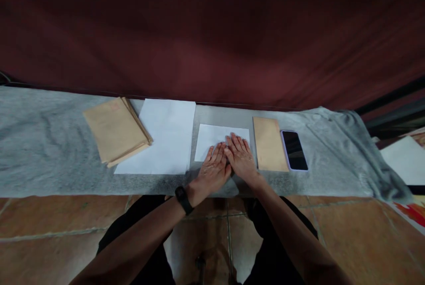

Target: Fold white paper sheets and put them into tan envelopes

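Observation:
A small white sheet of paper (212,134), which looks folded, lies in front of me under both palms. My left hand (214,171) rests flat on its lower part with the fingers stretched out. Beside it, touching at the thumbs, my right hand (241,159) lies flat over the paper's right side, fingers also extended. The hands cover the lower right of the paper. Just right of my right hand is a single brown envelope (269,143). On the left lies a stack of larger white sheets (166,139), partly covered by a pile of brown envelopes (114,128).
A phone (295,150) with a purple edge lies right of the single envelope. Grey cloth (335,152) covers the narrow table. A dark red curtain (199,46) hangs along its far edge. White paper (405,159) shows at the far right. Tiled floor (49,218) is below.

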A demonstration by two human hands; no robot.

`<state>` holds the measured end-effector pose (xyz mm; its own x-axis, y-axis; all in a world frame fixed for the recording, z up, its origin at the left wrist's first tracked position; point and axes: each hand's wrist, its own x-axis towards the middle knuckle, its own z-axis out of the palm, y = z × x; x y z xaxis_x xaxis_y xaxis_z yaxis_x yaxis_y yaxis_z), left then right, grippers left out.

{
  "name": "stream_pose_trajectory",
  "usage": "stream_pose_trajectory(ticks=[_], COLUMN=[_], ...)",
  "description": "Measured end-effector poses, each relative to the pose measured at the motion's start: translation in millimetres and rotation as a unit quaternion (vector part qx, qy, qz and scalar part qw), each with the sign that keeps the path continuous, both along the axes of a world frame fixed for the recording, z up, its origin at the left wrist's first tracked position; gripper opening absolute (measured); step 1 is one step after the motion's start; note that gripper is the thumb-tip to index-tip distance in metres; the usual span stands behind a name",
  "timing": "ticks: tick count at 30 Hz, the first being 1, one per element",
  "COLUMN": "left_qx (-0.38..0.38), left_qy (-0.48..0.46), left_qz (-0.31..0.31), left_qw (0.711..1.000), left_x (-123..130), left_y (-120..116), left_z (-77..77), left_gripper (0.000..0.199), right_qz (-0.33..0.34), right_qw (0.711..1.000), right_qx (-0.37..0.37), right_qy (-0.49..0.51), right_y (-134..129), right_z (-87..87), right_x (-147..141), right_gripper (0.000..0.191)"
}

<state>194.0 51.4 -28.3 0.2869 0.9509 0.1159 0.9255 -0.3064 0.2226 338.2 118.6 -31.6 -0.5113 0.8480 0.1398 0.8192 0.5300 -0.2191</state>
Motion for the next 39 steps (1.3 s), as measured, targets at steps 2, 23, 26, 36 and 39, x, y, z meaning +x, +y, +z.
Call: stream_pose_trajectory(ticks=[2,23,26,36,39], left_qx=[-0.004,-0.03,-0.023,0.005,0.018], left_qy=[-0.001,-0.002,-0.008,-0.002,0.001], left_qz=[0.004,0.073,0.072,0.111,0.129], left_qw=[1.0,0.997,0.997,0.994,0.991], left_x=[-1.4,-6.0,-9.3,-19.1,-21.9], left_y=[7.7,62.4,67.0,72.3,70.2], left_z=[-0.4,1.5,1.8,-2.5,-5.3], left_gripper=[0.059,0.061,0.061,0.061,0.062], right_qz=[0.0,-0.065,-0.075,-0.097,-0.107], right_qw=[1.0,0.998,0.997,0.994,0.993], right_qx=[0.003,0.0,0.006,0.036,0.045], right_qy=[-0.006,-0.015,-0.001,0.018,0.016], right_y=[2.2,20.6,24.1,24.6,24.1], right_z=[-0.7,-2.6,-6.5,-14.9,-16.4], right_x=[-0.5,-13.7,-14.7,-12.7,-10.7], right_gripper=[0.056,0.055,0.055,0.06,0.064])
